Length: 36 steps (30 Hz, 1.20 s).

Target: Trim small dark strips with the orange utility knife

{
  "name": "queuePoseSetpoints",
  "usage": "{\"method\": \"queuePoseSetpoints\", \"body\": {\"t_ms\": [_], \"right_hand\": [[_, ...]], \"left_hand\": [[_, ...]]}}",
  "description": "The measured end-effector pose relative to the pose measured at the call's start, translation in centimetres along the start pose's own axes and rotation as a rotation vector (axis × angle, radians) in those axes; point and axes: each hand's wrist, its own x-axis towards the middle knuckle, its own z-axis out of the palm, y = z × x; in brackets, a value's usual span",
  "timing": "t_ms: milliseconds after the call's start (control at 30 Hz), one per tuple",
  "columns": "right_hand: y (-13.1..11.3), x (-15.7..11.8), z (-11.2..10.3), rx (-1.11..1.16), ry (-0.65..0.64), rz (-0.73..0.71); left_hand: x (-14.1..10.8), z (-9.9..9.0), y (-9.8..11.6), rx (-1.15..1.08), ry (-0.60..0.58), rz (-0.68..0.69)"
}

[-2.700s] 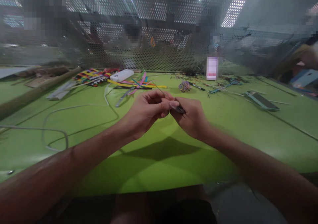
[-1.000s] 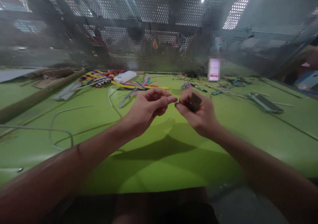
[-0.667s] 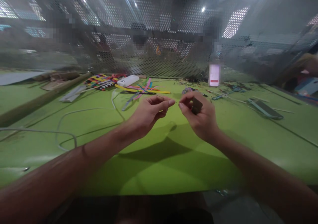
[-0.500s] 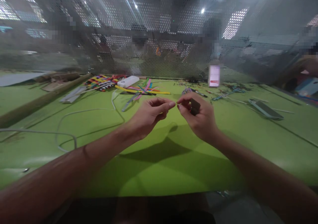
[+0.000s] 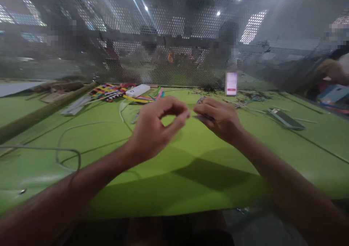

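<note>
Holding dark flat pc (image 5: 203,119) w/ R hand (image 5: 222,119); lit phone (image 5: 231,84) txt illegible.

right hand (image 5: 216,119): rolled over | left hand (image 5: 156,126): thumb-finger loop wider

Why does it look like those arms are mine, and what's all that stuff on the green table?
These are a person's bare left hand and right hand. The camera is worn on that person's head, so you see what they see. On the green table lie a colourful woven piece, coloured strips, a pale cable and a wooden pole; a lit phone stands upright. The right hand holds a thin, flat, dark piece. The left hand curls into a ring, but it's too blurry to tell whether it holds anything.
</note>
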Motion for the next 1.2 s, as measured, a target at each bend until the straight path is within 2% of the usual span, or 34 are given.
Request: {"method": "queuePoseSetpoints", "body": {"t_ms": [67,100,133,233,267,333,400,567,833,1000,1200], "right_hand": [[-0.2,0.1,-0.3,-0.056,0.008,-0.060],[-0.4,0.1,-0.3,-0.072,0.018,-0.089],[-0.6,0.1,-0.3,-0.080,0.029,-0.113],[-1.2,0.2,0.1,-0.091,0.079,-0.179],[-1.3,0.2,0.3,-0.095,0.093,-0.198],[-1.6,0.1,0.5,-0.094,0.120,-0.222],[-1.8,0.1,0.7,-0.048,0.133,-0.215],[-2.0,-0.1,0.7,0.156,0.091,-0.093],[-2.3,0.3,0.9,0.330,0.080,0.011],[-2.3,0.6,0.5,0.474,0.036,0.109],[-2.8,0.7,0.1,0.468,-0.039,0.072]], "left_hand": [[0.8,-0.9,-0.8,0.011,0.038,0.026],[1.3,-1.3,-1.4,0.011,0.005,-0.005],[1.8,-1.6,-2.0,0.009,-0.068,-0.060],[2.7,-2.1,-3.3,-0.075,-0.423,-0.271],[2.7,-2.1,-3.5,-0.123,-0.508,-0.326],[2.5,-1.9,-3.5,-0.222,-0.586,-0.394],[2.2,-1.6,-3.4,-0.299,-0.559,-0.418],[1.7,-1.1,-3.5,-0.401,-0.408,-0.467],[1.7,-0.8,-3.9,-0.406,-0.327,-0.485],[1.7,-0.8,-3.4,-0.446,-0.332,-0.465],[1.4,-1.1,-2.0,-0.438,-0.400,-0.465]]}}
